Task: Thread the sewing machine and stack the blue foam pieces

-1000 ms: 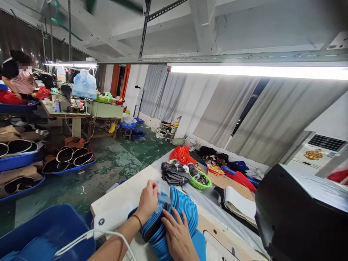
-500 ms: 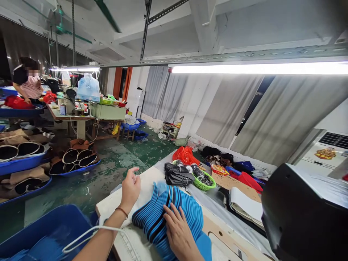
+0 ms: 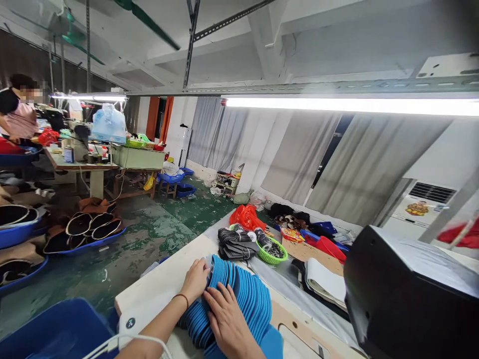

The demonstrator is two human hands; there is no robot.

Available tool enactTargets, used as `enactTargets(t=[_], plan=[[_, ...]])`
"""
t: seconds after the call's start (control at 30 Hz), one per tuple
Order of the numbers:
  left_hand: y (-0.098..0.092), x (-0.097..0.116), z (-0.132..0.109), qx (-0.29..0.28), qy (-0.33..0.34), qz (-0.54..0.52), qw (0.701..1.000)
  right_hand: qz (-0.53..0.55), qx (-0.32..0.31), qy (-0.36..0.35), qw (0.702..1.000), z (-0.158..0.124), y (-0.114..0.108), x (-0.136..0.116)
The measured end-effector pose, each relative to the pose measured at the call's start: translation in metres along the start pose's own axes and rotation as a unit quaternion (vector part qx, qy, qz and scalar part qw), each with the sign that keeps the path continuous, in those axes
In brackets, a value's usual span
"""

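A long row of thin blue fabric-like pieces [image 3: 251, 294] stands packed edge to edge on the pale tabletop [image 3: 160, 284]. My right hand [image 3: 230, 319] lies over its near side, fingers stretched out and resting on the edges. At the far left end of the row is my left hand [image 3: 195, 280], its fingers curled and pressed together. Beside those fingertips shows a small pale, see-through bit [image 3: 208, 261]; whether it is pinched I cannot make out.
Beyond the row lie a black bundle [image 3: 237, 244], a green basket [image 3: 273, 253] and a red plastic bag [image 3: 247, 216]. A black machine body [image 3: 407, 294] stands at right. A blue tub [image 3: 56, 329] and white cable [image 3: 130, 339] are at lower left. Another person [image 3: 20, 112] stands far left.
My left hand has come down from above the table, moving right onto the end of the blue row, and its fingers have closed. My right hand stays on the row. The view has turned slightly right.
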State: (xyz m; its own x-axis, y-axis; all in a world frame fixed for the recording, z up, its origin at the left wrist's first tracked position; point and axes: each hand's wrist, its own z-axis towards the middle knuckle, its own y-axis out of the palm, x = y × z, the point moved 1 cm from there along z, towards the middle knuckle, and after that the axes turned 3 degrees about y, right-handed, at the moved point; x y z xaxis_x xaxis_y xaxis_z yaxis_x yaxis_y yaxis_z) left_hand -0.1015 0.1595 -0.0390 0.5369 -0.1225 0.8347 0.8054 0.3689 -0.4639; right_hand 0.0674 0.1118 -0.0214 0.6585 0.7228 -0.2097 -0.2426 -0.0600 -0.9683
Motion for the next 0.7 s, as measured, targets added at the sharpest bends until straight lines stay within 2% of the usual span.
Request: enactTargets(t=[0.17,0.3,0.47,0.6,0.7], plan=[[-0.004,0.001,0.003,0.036,-0.018,-0.164,0.986,0.007,0.020,0.010,1.000,-0.002,0.002,0.002],[-0.018,0.018,0.000,0.092,-0.037,-0.292,0.951,0.009,0.017,0.013,1.000,-0.005,0.005,0.006],[-0.041,0.030,-0.006,0.171,-0.056,-0.378,0.908,-0.008,0.045,0.010,0.999,-0.007,0.008,0.007],[-0.056,0.017,-0.003,0.204,-0.086,-0.397,0.891,-0.028,0.074,0.000,0.997,-0.009,0.011,0.009],[-0.068,-0.002,0.004,0.228,-0.103,-0.352,0.902,-0.027,0.071,0.006,0.997,-0.009,0.012,0.010]])
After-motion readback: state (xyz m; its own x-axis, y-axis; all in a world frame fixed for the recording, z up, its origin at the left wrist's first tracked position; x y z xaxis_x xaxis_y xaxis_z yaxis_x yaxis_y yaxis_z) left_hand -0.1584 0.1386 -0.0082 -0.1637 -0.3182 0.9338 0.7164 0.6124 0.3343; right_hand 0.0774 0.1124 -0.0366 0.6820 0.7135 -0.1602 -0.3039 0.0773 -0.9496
